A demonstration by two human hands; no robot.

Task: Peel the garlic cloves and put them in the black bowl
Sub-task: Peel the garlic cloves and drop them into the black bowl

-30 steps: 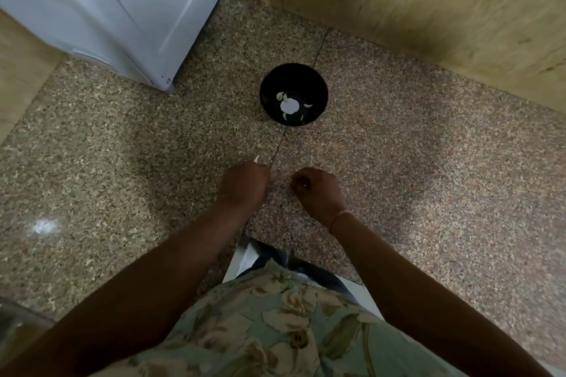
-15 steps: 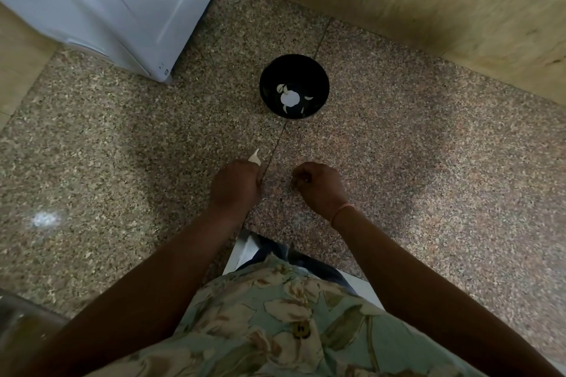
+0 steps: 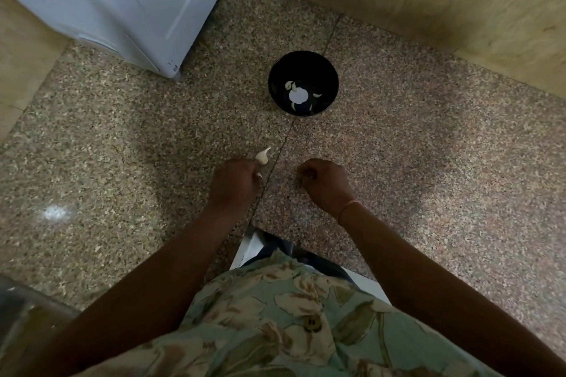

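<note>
Your left hand (image 3: 234, 182) showed only its back, so the fingers gripping the garlic clove (image 3: 262, 157) were hidden, and only the clove's pointed end stuck out. Whether your right hand (image 3: 326, 184) held anything in its curled fingers was too small to tell. The pale bits in the black bowl (image 3: 327, 76) could have been cloves or skins. The top and left edges cut off the white appliance (image 3: 122, 3), and the lower left corner cut off a blurred grey thing (image 3: 21, 309).

On the floor (image 3: 122, 147) the bowl (image 3: 323, 70) sits at twelve o'clock from both hands, seemingly with peeled cloves (image 3: 290, 86) in it. The left hand (image 3: 234, 182) and right hand (image 3: 326, 182) lie side by side, apart. A garlic clove (image 3: 262, 157) juts out at the left hand's one o'clock. An appliance (image 3: 122, 3) stands at ten o'clock.
</note>
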